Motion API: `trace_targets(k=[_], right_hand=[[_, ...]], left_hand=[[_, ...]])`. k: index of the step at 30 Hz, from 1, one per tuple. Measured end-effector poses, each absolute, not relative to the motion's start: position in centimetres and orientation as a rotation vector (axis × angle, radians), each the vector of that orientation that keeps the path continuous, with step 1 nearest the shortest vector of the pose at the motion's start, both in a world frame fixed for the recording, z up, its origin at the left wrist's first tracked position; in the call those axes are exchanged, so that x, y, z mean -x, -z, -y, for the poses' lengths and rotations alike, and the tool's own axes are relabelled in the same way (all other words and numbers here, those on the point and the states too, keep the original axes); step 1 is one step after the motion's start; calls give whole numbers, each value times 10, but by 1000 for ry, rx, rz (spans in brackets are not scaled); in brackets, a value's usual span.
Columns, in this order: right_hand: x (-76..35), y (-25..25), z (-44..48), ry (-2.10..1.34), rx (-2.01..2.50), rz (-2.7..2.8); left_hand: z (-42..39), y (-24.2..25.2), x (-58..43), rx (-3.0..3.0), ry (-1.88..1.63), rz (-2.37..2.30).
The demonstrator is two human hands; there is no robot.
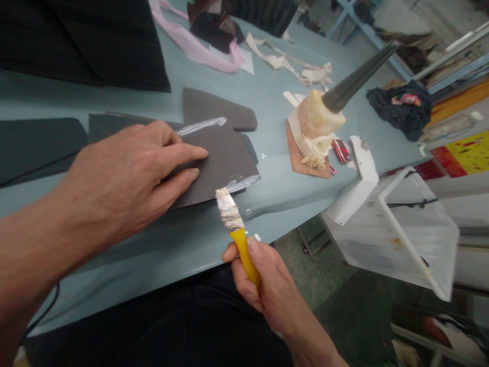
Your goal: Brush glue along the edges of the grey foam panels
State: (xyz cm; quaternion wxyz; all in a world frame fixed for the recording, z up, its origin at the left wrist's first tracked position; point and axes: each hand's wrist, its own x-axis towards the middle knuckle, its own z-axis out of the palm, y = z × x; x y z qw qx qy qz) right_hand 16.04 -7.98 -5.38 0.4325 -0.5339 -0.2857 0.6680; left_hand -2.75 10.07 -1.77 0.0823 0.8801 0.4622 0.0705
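Note:
My right hand point(263, 285) is closed around the yellow handle of a brush point(230, 211), whose bristles are caked with white paste. The brush tip is at the near edge of a dark grey flat piece point(221, 153). White paste streaks run along that piece's near right edge and along its far edge. My left hand point(141, 163) lies on the piece, index finger and thumb stretched out and apart, the other fingers mostly hidden. Behind it is another dark grey piece point(217, 109) with rounded corners.
A large black item point(84, 41) stands at the back left. On the blue-green table point(267, 199) are a yellowish block with a dark handle point(317, 117) on a brown board, a small red box point(341, 151), a bent white piece point(357, 183) and fabric strips point(275, 61). A translucent bin point(397, 239) stands beside the table.

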Motion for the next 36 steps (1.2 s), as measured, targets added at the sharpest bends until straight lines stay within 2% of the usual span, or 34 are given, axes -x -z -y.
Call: trace_targets(k=[8, 19, 25, 36], right_hand=[[-145, 65, 74, -1709, 1319, 627], [-146, 55, 81, -1714, 1235, 474], [-128, 56, 77, -1871, 1069, 327], [-119, 45, 86, -1940, 1024, 232]], left_hand=[[-99, 19, 29, -2620, -248, -1348], [-97, 15, 28, -2593, -294, -1332], [-97, 16, 28, -2597, -274, -1315], [-99, 15, 29, -2597, -288, -1301]])
